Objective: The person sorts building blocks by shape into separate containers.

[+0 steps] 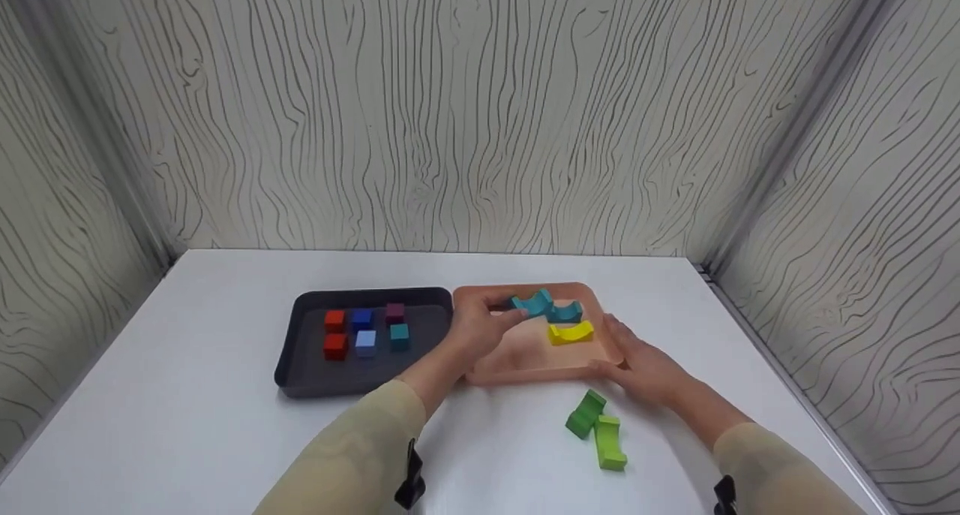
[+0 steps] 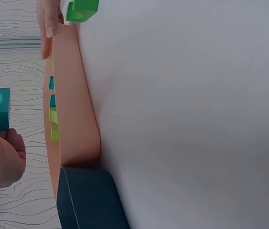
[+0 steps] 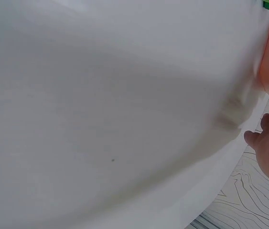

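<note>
My left hand (image 1: 478, 329) pinches a teal arch-shaped block (image 2: 0, 109) between thumb and fingers, raised above the peach tray (image 1: 517, 374). Inside that tray lie a second teal curved block (image 1: 566, 312) and a yellow curved block (image 1: 571, 335). At the tray's front right corner, my right hand (image 1: 649, 368) holds the edge, thumb at the front wall and fingers along the right side. Its fingertips are partly cut off in the right wrist view. In front of the tray, a dark green block (image 1: 586, 414) touches a light green curved block (image 1: 610, 444).
Left of the peach tray, side against side, stands a dark tray (image 1: 300, 350). Several small cubes sit in it in two rows: red cubes (image 1: 335, 347), a blue cube (image 1: 362, 319), a light blue cube (image 1: 366, 343) and others. Wood-patterned panels (image 1: 420, 124) surround the white table (image 1: 187, 395).
</note>
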Available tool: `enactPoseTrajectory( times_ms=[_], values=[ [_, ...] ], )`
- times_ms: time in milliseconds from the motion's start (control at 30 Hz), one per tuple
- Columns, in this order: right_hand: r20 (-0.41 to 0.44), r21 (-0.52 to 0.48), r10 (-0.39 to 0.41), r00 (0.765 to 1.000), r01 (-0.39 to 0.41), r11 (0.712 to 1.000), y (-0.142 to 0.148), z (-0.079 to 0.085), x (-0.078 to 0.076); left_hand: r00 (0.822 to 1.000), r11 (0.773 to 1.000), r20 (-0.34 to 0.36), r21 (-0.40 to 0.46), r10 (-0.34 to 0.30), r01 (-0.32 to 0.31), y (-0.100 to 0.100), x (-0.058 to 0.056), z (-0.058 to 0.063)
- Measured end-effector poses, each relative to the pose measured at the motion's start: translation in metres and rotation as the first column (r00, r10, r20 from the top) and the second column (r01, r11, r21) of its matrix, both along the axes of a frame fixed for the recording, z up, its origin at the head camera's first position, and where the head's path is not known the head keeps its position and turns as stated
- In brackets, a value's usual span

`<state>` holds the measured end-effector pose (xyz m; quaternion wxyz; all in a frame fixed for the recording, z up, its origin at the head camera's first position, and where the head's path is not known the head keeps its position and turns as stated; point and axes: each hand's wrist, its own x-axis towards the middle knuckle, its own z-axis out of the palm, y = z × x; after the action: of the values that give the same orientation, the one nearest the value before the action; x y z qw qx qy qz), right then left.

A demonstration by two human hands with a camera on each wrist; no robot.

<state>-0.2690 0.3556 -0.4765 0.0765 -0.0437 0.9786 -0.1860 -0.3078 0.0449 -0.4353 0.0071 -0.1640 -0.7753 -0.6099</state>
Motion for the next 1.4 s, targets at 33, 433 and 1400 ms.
enactPoseTrajectory(
  times_ms=[33,433,1400],
  values=[
    [0.004,-0.002,-0.003,1.0,0.003,1.0,0.0,0.0,0.0,1.0,1.0,0.01,0.003,0.007,-0.007,0.001,-0.002,-0.001],
    [0.006,-0.012,-0.006,1.0,0.006,1.0,0.0,0.0,-0.001,0.982,0.991,0.132,-0.031,0.136,-0.133,0.013,-0.02,-0.012],
    [-0.003,-0.005,-0.004,1.0,0.004,1.0,0.0,-0.002,-0.001,0.946,0.982,0.295,-0.167,0.134,-0.088,0.025,-0.036,-0.034]
  ],
)
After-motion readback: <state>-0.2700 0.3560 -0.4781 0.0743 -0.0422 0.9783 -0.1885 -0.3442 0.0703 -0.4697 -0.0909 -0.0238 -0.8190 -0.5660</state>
